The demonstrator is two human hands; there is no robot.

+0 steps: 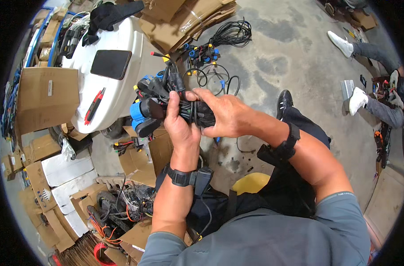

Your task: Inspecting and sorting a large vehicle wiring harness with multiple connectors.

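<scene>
Evidently a gathering step is in hand: the left hand point(183, 126) and right hand point(228, 114) have their fingers closed around the black cable bundle point(194, 111), held up between them. Any next move calls for keeping its loops snug; beyond stand the white desk point(122, 95) and, on the concrete floor point(279, 40), another cable coil point(232, 33).

Grey short-sleeved shirt point(264, 235), small pale print point(343, 193) on right sleeve hem point(333, 196). Black straps point(180, 177) with boxy modules point(203, 177), both forearms point(172, 199); thin dark cable point(208, 212) off left one. Dark trousers point(302, 126), black shoe point(283, 99).
</scene>
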